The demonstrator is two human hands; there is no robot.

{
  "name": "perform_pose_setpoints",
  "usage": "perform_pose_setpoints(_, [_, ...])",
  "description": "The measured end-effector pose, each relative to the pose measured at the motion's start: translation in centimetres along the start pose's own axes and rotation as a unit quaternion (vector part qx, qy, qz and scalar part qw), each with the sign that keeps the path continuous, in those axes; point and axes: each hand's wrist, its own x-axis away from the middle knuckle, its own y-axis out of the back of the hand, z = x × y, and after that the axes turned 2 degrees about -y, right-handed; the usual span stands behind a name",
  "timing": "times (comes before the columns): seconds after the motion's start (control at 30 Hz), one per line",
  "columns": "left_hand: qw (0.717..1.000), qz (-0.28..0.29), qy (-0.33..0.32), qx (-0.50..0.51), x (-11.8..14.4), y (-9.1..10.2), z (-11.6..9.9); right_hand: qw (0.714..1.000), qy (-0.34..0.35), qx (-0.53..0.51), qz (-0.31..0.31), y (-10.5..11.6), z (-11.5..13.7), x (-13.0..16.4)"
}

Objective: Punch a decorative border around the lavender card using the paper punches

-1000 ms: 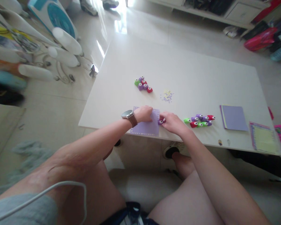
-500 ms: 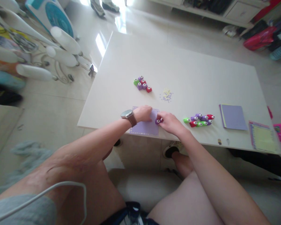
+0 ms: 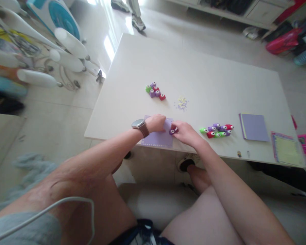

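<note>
Right now my right hand (image 3: 185, 132) has its fingers pinched around a small purple punch (image 3: 172, 130), which sits at the right edge of the purple paper sheet (image 3: 158, 138). My left hand (image 3: 156, 123) lies on that sheet, fingers pressed down together on its upper part, with the watch (image 3: 139, 124) on my wrist just behind. The sheet rests at the near edge of the white table (image 3: 193, 64), roughly at six o'clock on the tabletop.

Outward from there, at three o'clock from my right hand, a row of green, red and purple punches (image 3: 216, 130) lies close together. At twelve o'clock from the sheet a second cluster of punches (image 3: 155, 91) sits further up the table, and just to its right a little heap of paper bits (image 3: 182, 103). Further along at three o'clock a stack of purple paper (image 3: 254, 127) lies flat, with a yellow-green pad (image 3: 287, 149) beyond it near the table's corner. Someone's shoes (image 3: 136, 20) show on the floor past the far edge.
</note>
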Motion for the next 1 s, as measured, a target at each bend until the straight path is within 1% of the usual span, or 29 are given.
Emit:
perform_pose_setpoints(0.07, [1.0,0.003,0.002,0.0,0.0,0.1,-0.1,0.999,-0.02,-0.04,0.005,0.4,-0.3,0.0])
perform_pose_setpoints(0.2, [1.0,0.008,0.002,0.004,0.0,0.2,-0.1,0.99,-0.1,-0.102,-0.005,1.4,-1.2,-0.1])
perform_pose_setpoints(0.27, [1.0,0.009,0.0,0.003,0.0,0.2,0.0,0.985,-0.121,-0.119,0.012,1.5,-1.6,-0.3])
perform_pose_setpoints(0.4, [1.0,0.013,0.0,0.002,0.0,0.2,0.0,0.983,-0.119,-0.132,0.048,1.2,-2.0,-0.6])
perform_pose_setpoints(0.73, [0.999,0.036,0.004,0.035,0.2,1.1,-0.3,0.984,-0.141,-0.107,0.036,0.8,-1.7,-1.1])
perform_pose_setpoints(0.87, [0.998,0.043,0.009,0.047,0.0,0.9,-0.2,0.983,-0.149,-0.097,0.043,0.7,-1.8,-1.4])
perform_pose_setpoints(1.0, [0.999,0.022,0.018,0.036,-0.1,0.4,-0.6,0.981,-0.162,-0.093,0.046,0.7,-1.7,-1.7])
